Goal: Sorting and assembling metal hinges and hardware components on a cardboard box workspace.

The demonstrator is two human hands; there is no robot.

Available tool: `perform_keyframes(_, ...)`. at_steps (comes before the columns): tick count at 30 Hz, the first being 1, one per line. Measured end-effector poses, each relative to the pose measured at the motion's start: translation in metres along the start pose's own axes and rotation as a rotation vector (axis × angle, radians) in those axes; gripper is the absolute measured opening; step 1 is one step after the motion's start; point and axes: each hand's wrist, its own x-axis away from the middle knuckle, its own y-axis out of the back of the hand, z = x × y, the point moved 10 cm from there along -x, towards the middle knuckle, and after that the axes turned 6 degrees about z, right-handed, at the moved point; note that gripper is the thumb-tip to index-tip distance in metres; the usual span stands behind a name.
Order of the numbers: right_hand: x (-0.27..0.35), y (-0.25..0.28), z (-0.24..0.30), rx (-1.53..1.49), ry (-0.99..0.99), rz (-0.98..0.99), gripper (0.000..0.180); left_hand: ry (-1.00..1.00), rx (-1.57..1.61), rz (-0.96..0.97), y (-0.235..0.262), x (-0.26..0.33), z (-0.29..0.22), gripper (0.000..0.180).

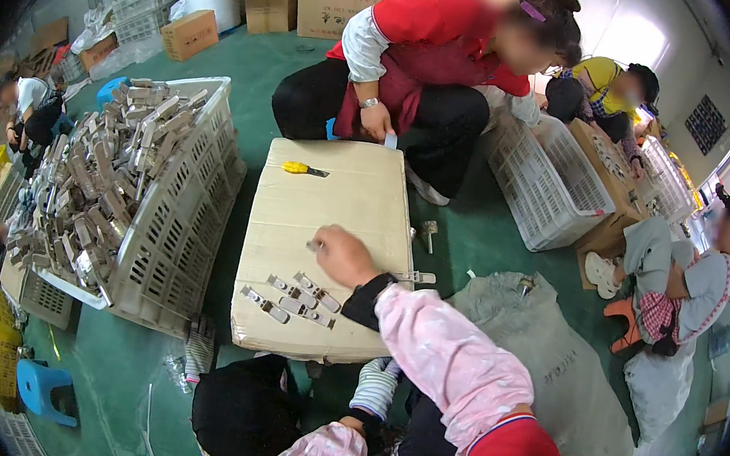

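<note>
My right hand (346,258), bare below a pink sleeve with a black cuff, is over the pale cardboard box (345,208). Its fingers are closed in a pinch; a small dark bit shows at the fingertips, too unclear to name. Several flat metal latch-like parts (291,299) lie on the box top just below this hand. Low at the near side of the box is my left hand (376,389) in a striped glove, its fingers mostly hidden against the box edge. A yellow utility knife (300,168) rests toward the far end.
A large grey crate (180,209) heaped with metal parts (104,174) stands left of the box. Across sits a person (418,64) in red. A grey plastic sack (547,354) spreads at right, a white crate (552,185) beyond. A blue stool (47,390) stands lower left.
</note>
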Motion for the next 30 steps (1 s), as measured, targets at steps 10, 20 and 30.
perform_keyframes(10, 0.087, 0.093, -0.171, -0.922, -0.649, -0.278, 0.016, -0.102, 0.064, -0.034, 0.006, 0.004, -0.010, 0.031)
perform_keyframes(20, 0.097, 0.088, -0.213, -0.692, -0.527, -0.290, 0.011, -0.105, 0.096, -0.040, 0.003, 0.010, -0.021, 0.033)
perform_keyframes(30, 0.087, 0.074, -0.214, -0.600, -0.551, -0.243, 0.011, -0.075, 0.097, -0.047, 0.003, 0.011, -0.019, 0.032)
